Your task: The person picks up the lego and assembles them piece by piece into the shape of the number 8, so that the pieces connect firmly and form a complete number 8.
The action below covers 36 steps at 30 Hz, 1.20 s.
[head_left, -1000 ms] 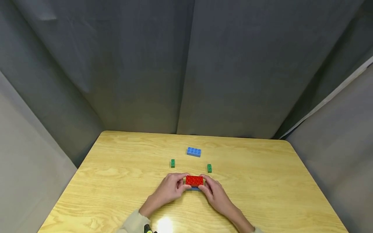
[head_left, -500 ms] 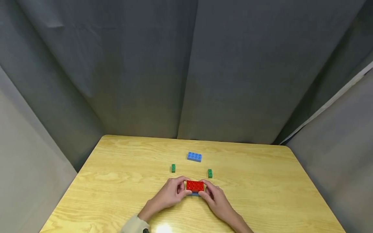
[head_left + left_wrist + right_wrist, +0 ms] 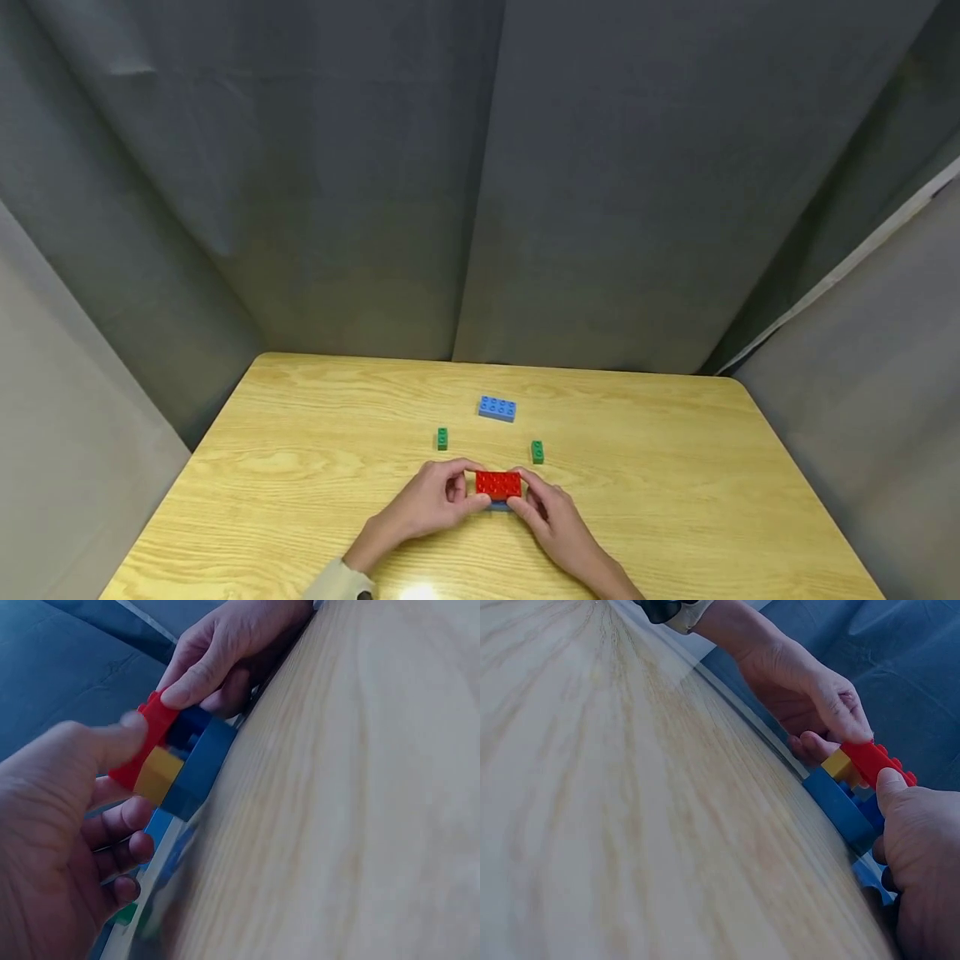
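Note:
In the head view, a red studded brick (image 3: pixel 498 484) sits over a blue brick (image 3: pixel 498 506) near the table's front. My left hand (image 3: pixel 435 500) pinches its left end, and my right hand (image 3: pixel 557 521) pinches its right end. Side-on in the left wrist view, the red brick (image 3: pixel 156 724) tops a small stack. Below it are a yellow brick (image 3: pixel 159 774) and a dark blue brick (image 3: pixel 193 720), both on a wider blue brick (image 3: pixel 199 769) at the table. A gap shows between those middle bricks. Whether the red brick is fully seated, I cannot tell.
Beyond my hands lie two small green bricks, one left (image 3: pixel 442 439) and one right (image 3: pixel 537 452). Farther back is another blue studded brick (image 3: pixel 497 408). The wooden table (image 3: pixel 675 483) ends at grey curtains (image 3: pixel 600 208) behind and at both sides.
The head view has shifted a little, so the table sits lower in it. Both hands keep their pinch on the red brick, and the loose bricks stay where they were on the table.

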### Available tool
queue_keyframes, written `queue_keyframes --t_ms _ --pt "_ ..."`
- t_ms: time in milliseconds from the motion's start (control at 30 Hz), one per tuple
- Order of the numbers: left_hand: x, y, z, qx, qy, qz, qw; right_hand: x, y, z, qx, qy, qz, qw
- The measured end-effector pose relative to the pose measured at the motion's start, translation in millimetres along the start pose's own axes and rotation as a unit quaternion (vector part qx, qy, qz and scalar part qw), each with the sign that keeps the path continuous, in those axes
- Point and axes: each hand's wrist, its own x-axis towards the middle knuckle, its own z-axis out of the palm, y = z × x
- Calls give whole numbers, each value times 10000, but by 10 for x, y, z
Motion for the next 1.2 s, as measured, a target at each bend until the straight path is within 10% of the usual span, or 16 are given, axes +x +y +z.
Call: queue_keyframes --t_ms 467,733,1200 --pt "22 -111 -159 827 899 20 9925 16 23 -12 -43 78 -273 9996" --pt "-30 -208 -191 1380 1615 -629 9751 13 3 -6 -18 37 -274 9996" --pt "10 -268 -223 1561 1838 -786 9673 18 21 -16 -73 67 -323 9994"
